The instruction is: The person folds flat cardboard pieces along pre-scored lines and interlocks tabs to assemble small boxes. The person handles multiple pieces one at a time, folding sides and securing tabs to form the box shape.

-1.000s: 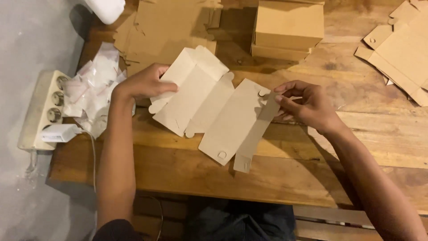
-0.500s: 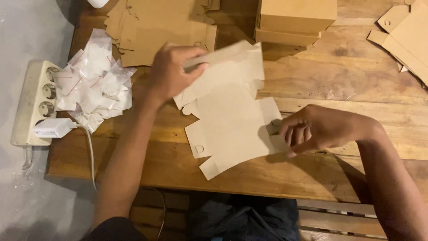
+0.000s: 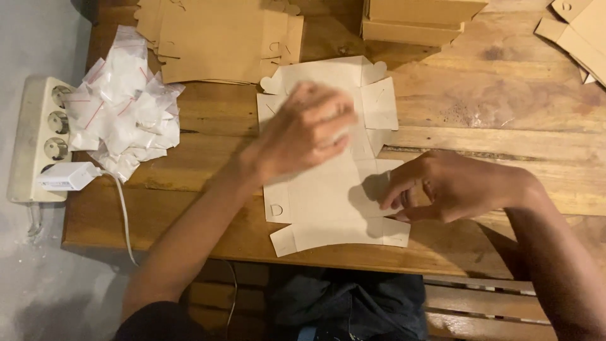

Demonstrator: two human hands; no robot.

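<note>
A flat, unfolded cardboard box blank (image 3: 328, 202) lies pale side up on the wooden table (image 3: 492, 113), its lowest flaps just inside the near edge and its heart-shaped tabs pointing toward the far edge. The right hand (image 3: 451, 186) rests on the blank's right side, near the front edge, fingers curled and pinching at a side flap, though the shadow hides how firm the hold is. The left hand (image 3: 306, 129) is over the blank's middle, blurred, palm down with fingers spread and loose, closed on nothing. Toward the left edge sits a heap of small clear plastic bags (image 3: 123, 104), and beyond that edge a white power strip (image 3: 38, 136) with a white adapter (image 3: 66, 177) plugged in. Along the far edge lie flat brown blanks (image 3: 221, 38), a stack of folded brown boxes (image 3: 416, 19), and more brown pieces (image 3: 577, 31) at the far right corner.
</note>
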